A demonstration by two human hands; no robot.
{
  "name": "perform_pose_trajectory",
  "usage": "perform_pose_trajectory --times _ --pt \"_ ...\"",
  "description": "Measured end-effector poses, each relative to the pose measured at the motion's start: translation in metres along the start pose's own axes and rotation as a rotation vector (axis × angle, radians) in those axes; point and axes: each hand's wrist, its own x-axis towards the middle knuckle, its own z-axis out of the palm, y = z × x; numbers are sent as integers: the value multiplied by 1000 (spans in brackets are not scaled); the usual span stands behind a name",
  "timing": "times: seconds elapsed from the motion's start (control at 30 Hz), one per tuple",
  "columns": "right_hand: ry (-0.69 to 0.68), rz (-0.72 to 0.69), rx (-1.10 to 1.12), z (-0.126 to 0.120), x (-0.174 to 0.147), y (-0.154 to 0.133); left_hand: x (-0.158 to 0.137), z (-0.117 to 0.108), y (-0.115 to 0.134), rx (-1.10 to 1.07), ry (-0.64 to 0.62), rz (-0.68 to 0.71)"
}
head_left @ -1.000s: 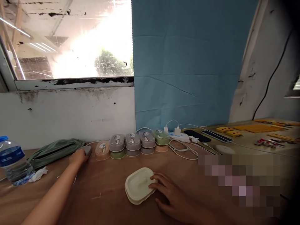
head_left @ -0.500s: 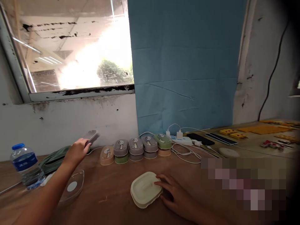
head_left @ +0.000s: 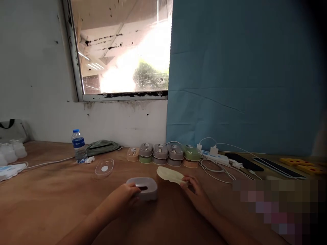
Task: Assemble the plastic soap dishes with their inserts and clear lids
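Observation:
My left hand (head_left: 125, 196) is closed on a grey-mauve rounded plastic cover (head_left: 151, 191) with an oblong slot in its top, held low over the table. Its fingers sit at the cover's left end, by the slot. To the right, my right hand (head_left: 196, 193) pinches the near right edge of a cream oval plastic tray (head_left: 170, 175), which is tilted. Cover and tray are close together but apart. Behind them stands a row of oval boxes (head_left: 160, 154) in grey, green and tan, mostly stacked in pairs. A clear oval lid (head_left: 106, 164) with a white round sticker lies to the left.
A water bottle (head_left: 79, 149) stands at the left beside a grey-green pouch (head_left: 102, 147) and crumpled tissue (head_left: 89, 160). On the right are a power strip (head_left: 216, 156) with white cables, two phones (head_left: 277, 167) and yellow parts (head_left: 296, 162). The lower right is blurred out.
My left hand has brought the grey-mauve cover from the back left to the front middle. My right hand has taken hold of the cream tray and tilted it. The view has swung left.

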Motion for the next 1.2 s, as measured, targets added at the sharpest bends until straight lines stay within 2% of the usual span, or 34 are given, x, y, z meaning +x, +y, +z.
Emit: perform_pose_trajectory --times 0.1,0.2,0.33,0.43,0.5,0.67,0.8,1.0,1.2 --pt "28 -52 43 -1 1 0 13 15 4 -60 -69 73" --pt "-2 -126 -9 -1 0 -5 29 33 10 -178 -45 143" --pt "-69 -169 -73 1 -6 -14 36 47 18 -337 158 148" --pt "-78 -175 -102 3 -10 -20 35 47 16 -382 352 37" --pt "-90 -176 -107 6 -11 -24 34 46 9 -400 404 -33" --pt "-153 -181 -112 14 -12 -33 38 54 -9 -531 260 -53" --pt "-183 -231 -193 13 -14 -41 39 60 -8 -539 276 -15" --pt "-298 -344 -319 -1 -15 -43 34 57 -2 -544 251 35" --pt "-297 -365 -368 -5 -16 -43 35 57 -5 -513 208 38"
